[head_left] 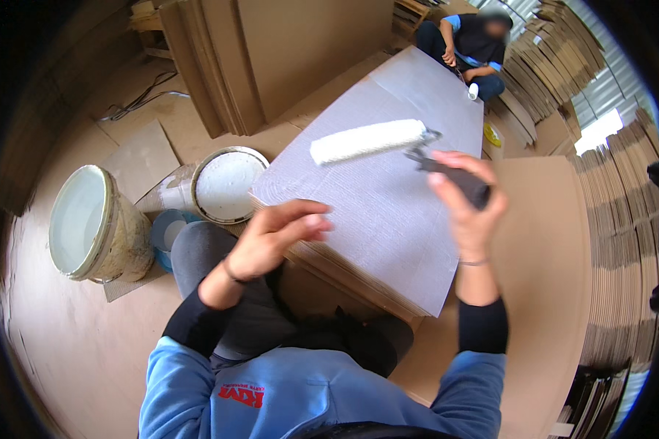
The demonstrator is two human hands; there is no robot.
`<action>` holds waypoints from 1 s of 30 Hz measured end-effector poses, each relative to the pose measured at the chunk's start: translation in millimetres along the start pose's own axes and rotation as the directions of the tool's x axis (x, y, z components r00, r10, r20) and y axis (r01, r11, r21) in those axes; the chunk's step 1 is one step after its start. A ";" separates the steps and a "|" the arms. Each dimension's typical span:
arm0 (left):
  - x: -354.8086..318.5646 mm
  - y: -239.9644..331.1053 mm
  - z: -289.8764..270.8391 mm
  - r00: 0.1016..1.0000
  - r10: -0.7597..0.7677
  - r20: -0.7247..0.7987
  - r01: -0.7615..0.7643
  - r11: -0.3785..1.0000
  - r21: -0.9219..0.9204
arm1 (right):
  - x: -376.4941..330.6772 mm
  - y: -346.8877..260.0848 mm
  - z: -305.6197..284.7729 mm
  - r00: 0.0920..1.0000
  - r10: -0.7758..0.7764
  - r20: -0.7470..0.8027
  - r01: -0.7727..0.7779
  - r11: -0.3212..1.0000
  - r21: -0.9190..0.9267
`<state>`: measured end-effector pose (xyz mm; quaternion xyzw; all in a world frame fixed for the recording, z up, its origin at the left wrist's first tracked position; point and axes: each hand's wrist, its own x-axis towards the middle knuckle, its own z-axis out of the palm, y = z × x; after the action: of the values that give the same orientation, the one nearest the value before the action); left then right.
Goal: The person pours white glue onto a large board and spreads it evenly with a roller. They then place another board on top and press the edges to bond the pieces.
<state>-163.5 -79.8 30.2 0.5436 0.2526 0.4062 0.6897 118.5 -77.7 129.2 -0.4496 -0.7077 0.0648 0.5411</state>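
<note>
My right hand (470,197) is wrapped round the dark handle of a paint roller (370,141). The roller's white sleeve points left, held up over a stack of cardboard sheets (359,212) whose top looks coated in a wet, whitish layer. To the left, my left hand (282,230) hovers over the near left edge of that stack. Its fingers are loosely bent, thumb apart, and nothing shows in them. The handle's lower end is slightly smeared by motion.
A large bucket (113,219) of pale liquid stands at left, beside a round white-coated lid or tub (231,183) and a blue roll (170,230). A co-worker (476,47) sits at the stack's far end. Cardboard piles (622,241) line the right; tall sheets (300,58) stand behind.
</note>
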 end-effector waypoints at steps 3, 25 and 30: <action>33.9 8.4 22.6 0.960 -0.254 0.120 0.278 0.792 -0.544 | -8.5 -4.7 99.3 0.953 -0.282 -0.107 0.297 0.941 0.162; -25.1 -78.9 -284.0 0.713 -0.567 -0.412 0.336 0.793 -0.508 | -188.0 -18.5 175.2 0.808 0.184 0.560 -0.326 0.931 0.166; -16.6 -168.4 -303.1 0.688 -0.627 -0.364 0.271 0.688 -0.673 | -218.9 6.9 138.8 0.704 0.398 0.589 -0.446 0.892 -0.070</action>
<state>-364.0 58.1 -217.4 0.0799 0.4444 0.4125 0.7911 10.3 -173.6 -86.1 -0.5356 -0.7146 0.3503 0.2825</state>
